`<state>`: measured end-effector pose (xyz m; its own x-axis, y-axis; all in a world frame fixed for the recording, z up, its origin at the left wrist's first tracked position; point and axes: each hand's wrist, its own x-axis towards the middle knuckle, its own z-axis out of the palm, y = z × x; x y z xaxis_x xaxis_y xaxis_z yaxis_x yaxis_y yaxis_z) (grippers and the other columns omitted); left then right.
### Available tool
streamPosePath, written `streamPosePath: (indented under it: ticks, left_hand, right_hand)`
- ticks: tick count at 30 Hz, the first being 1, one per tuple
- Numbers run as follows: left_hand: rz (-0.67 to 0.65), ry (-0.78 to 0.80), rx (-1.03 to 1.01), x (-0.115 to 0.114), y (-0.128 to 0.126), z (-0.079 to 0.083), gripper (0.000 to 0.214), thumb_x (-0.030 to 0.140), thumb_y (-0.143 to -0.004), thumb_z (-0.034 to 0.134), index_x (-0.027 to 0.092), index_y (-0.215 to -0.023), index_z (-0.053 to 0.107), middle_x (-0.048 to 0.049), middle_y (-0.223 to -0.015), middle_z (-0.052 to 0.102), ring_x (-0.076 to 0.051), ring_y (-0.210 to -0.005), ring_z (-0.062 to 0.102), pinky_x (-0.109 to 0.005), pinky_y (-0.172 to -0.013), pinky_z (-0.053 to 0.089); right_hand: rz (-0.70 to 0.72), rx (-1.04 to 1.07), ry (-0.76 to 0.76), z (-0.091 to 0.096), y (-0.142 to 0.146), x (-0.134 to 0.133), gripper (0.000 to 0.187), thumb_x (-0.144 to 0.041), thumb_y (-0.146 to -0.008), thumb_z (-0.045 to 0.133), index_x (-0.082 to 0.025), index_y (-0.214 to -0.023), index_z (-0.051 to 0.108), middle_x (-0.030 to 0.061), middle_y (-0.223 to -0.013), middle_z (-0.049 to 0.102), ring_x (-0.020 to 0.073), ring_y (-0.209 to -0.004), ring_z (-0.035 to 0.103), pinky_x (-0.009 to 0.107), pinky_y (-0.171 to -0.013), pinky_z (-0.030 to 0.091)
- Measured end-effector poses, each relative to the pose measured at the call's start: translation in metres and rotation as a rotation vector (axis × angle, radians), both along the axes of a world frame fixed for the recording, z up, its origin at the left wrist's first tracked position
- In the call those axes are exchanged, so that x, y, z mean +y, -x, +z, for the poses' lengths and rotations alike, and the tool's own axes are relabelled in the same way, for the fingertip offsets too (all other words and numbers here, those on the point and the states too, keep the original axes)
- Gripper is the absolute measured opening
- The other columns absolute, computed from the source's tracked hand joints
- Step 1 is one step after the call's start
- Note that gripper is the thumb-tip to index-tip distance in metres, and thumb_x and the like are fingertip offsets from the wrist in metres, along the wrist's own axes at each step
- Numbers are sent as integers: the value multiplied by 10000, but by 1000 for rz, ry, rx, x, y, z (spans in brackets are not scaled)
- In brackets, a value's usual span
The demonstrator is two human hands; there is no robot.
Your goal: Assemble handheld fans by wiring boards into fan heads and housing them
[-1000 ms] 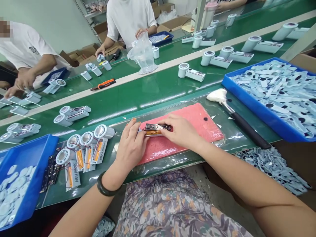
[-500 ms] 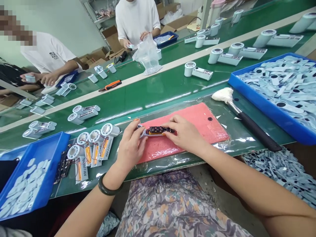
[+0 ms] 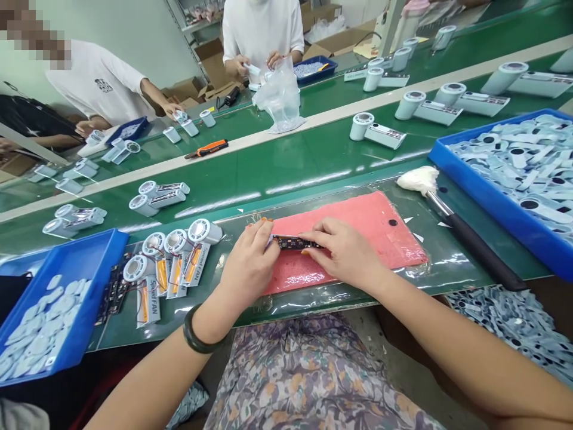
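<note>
Over a pink mat (image 3: pixel 380 224), a small handheld fan is held crosswise between my two hands, its black circuit board (image 3: pixel 292 243) facing me. My left hand (image 3: pixel 250 260) wraps round the fan's head end, hiding most of it. At the other end, my right hand (image 3: pixel 342 248) pinches the board and handle between thumb and fingers. Left of the mat lie several open fan bodies (image 3: pixel 205 232) with orange batteries and wires showing. Loose black circuit boards (image 3: pixel 114 289) are beside them.
A blue tray (image 3: pixel 117 239) of pale pieces stands left; another blue tray (image 3: pixel 452 158) of handle covers stands right. A black-handled hammer (image 3: pixel 483 251) with a white-wrapped head lies beside the mat. Fans sit along the green belt (image 3: pixel 268 161). Two co-workers (image 3: pixel 264 30) work opposite.
My left hand has closed further over the fan head, and the fan has rolled so its board faces me more. The co-worker at left has reached towards the fans on the belt.
</note>
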<state>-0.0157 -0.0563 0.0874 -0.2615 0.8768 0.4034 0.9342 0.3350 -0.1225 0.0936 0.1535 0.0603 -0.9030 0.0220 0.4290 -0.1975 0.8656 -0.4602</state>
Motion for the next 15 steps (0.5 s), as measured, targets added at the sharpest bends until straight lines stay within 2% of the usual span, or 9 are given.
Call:
streamPosePath:
  ticks: [2, 7, 10, 15]
  left_hand:
    - [1, -22, -41, -1, 0, -1, 244, 58, -933, 474, 145, -1011, 689, -215, -1347, 595, -332, -1293, 586, -544, -1042, 565]
    - [-20, -211, -117, -15, 2, -6, 221, 97, -945, 538, 183, -1110, 658, -169, -1373, 595, -274, -1272, 618, -442, -994, 608]
    - [-42, -226, -113, -20, 2, -9, 295, 65, -928, 529, 195, -1168, 641, -166, -1417, 571, -284, -1317, 589, -470, -1024, 594]
    - [-40, -142, -63, -15, 0, -9, 342, 29, -895, 512, 180, -1170, 646, -190, -1466, 522, -345, -1425, 479, -556, -1073, 553]
  right_hand:
    - [-44, -30, 30, 1, 0, -2, 260, -260, -955, 615, -227, -1170, 757, 78, -993, 654, 209, -885, 630, 330, -746, 512]
    - [-132, -152, 121, 9, 3, -6, 252, -271, -937, 627, -246, -1142, 773, 57, -1007, 633, 181, -826, 634, 320, -722, 522]
    - [-138, -196, 125, 13, 4, -6, 263, -262, -931, 639, -244, -1158, 771, 56, -1031, 626, 180, -832, 639, 328, -731, 524]
    - [-133, -218, 86, 15, 7, -3, 262, -259, -930, 649, -259, -1163, 770, 50, -1043, 627, 167, -796, 630, 309, -678, 506]
